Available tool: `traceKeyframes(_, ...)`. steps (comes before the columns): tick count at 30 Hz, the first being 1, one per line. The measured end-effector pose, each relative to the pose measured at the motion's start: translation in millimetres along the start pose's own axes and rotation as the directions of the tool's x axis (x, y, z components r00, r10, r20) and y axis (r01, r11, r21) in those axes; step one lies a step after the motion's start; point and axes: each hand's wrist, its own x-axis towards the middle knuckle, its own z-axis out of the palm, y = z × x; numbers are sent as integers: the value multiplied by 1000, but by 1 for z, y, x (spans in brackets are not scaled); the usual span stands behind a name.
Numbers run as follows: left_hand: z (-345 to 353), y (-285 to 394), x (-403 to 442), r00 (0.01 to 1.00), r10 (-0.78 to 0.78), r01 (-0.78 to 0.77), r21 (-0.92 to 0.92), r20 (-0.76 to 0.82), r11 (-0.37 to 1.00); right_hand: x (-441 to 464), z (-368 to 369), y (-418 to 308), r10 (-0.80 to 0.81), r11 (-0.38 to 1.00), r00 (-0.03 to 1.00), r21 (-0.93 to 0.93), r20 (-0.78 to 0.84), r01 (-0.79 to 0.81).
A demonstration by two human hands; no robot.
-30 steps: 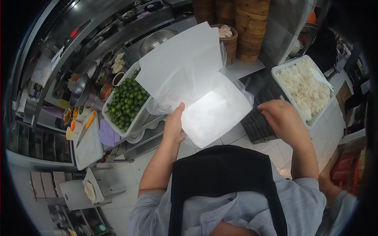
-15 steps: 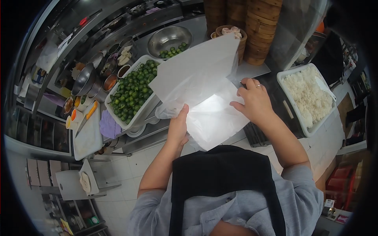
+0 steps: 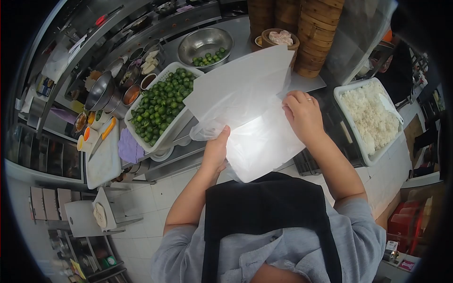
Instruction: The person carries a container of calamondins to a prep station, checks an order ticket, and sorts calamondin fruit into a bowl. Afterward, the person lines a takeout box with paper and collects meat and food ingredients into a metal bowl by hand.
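My left hand (image 3: 217, 151) grips the left side of an open white takeaway box (image 3: 264, 151), thumb on top and the other fingers mostly hidden beneath. The box's lid (image 3: 240, 78) stands raised on the far side. Thin clear plastic film (image 3: 206, 131) bunches beside my left thumb and also lies over the box, reaching its right edge. There my right hand (image 3: 302, 113) has its fingers curled together, pinching the film near the hinge side; the fingertips are partly hidden.
Left of the box is a white basket of small green limes (image 3: 160, 106). A steel bowl (image 3: 205, 47) with more limes, bamboo steamers (image 3: 317, 37) and a tub of cooked rice (image 3: 370, 115) stand around. A knife with an orange handle (image 3: 108, 129) lies on a cutting board (image 3: 104, 162).
My right hand has closed from spread fingers to a pinch and shifted slightly up and left. My left hand keeps its hold; the view has shifted slightly.
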Motion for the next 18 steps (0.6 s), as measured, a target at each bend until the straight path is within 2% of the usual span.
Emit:
traceKeyframes(1, -1, 2, -1, 997, -50, 46, 80, 50, 996, 0, -2, 0, 3, 1000, 1000, -2, 1, -3)
traceKeyframes(4, 0, 2, 3, 994, -96, 91, 82, 52, 992, 1, -19, -9, 33, 999, 999, -17, 3, -33)
traceKeyframes(7, 0, -7, 12, 996, -65, 62, 46, 58, 997, -2, -36, -33, 14, 997, 1000, 70, -17, -13)
traceKeyframes(8, 3, -7, 11, 996, -69, 66, 50, 62, 997, -5, -36, -38, 38, 965, 972, 246, 231, -96)
traceKeyframes(9, 7, -7, 8, 998, -32, 28, 67, 48, 997, -7, -37, -43, 16, 896, 887, 386, 462, -217)
traceKeyframes(10, 13, -6, 6, 999, 8, -11, 85, 38, 996, -11, -31, -46, 25, 897, 888, 382, 459, -223)
traceKeyframes(12, 19, -8, 4, 998, 33, -37, 83, 47, 996, -20, -5, -46, 44, 966, 685, 143, 728, -214)
traceKeyframes(13, 21, -8, 2, 997, 60, -64, 76, 46, 995, -24, 4, -43, 51, 966, 689, 140, 723, -218)
traceKeyframes(14, 23, -4, -1, 997, 61, -65, 79, 52, 995, -26, 13, -40, 98, 989, 708, 11, 699, -147)
traceKeyframes(15, 25, 1, -7, 997, -76, 74, 139, 7, 988, -29, 18, -37, 138, 990, 728, -120, 671, -77)
traceKeyframes(16, 25, 4, -11, 977, -208, 213, 191, -48, 958, -28, 15, -38, 139, 990, 730, -120, 670, -79)
traceKeyframes(18, 9, -24, 10, 986, -164, 167, 160, -31, 973, -27, 7, -39, 161, 987, 745, -89, 647, -136)
